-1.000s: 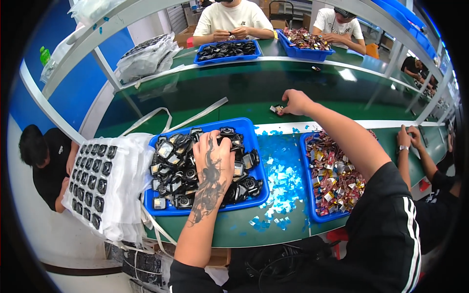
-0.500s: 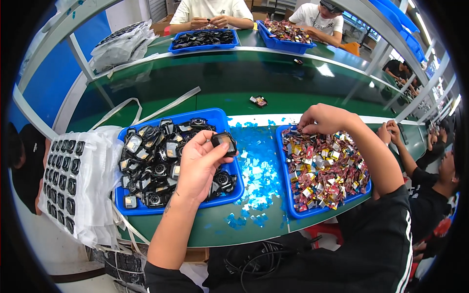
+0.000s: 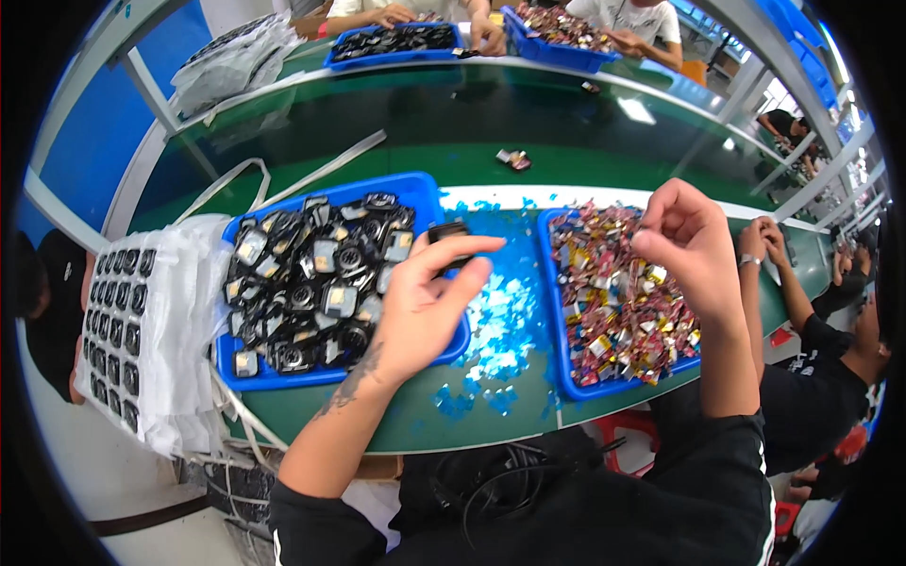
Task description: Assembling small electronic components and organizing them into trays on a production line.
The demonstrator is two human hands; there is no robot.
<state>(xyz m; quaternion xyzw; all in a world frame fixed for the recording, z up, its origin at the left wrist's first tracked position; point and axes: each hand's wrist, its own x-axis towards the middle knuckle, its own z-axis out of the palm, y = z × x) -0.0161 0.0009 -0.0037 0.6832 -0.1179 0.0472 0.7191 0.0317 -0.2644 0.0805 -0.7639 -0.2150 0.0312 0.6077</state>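
Near the right edge of a blue bin (image 3: pixel 436 189) of black watch cases (image 3: pixel 300 296), my left hand (image 3: pixel 420 297) holds one black watch case (image 3: pixel 447 232). Its index finger and thumb stretch to the right; the case shows beyond the index finger, and the other fingers are partly hidden. My right hand (image 3: pixel 694 241) hovers over the far right part of a second blue bin (image 3: pixel 557 363), heaped with small red, yellow and silver parts (image 3: pixel 623 311). Its fingers are curled, thumb toward index finger; anything between them is too small to make out.
Blue film scraps (image 3: pixel 500 325) lie between the bins. Left of them stand white trays (image 3: pixel 179 330) of watch cases. A small part (image 3: pixel 514 159) lies on the green belt (image 3: pixel 415 156). Co-workers sit across and at the right; bins (image 3: pixel 396 52) stand on the far side.
My left hand has turned, its index finger and thumb reaching rightward past the watch case. My right hand has risen from the parts and moved right. A co-worker's hands across have moved apart.
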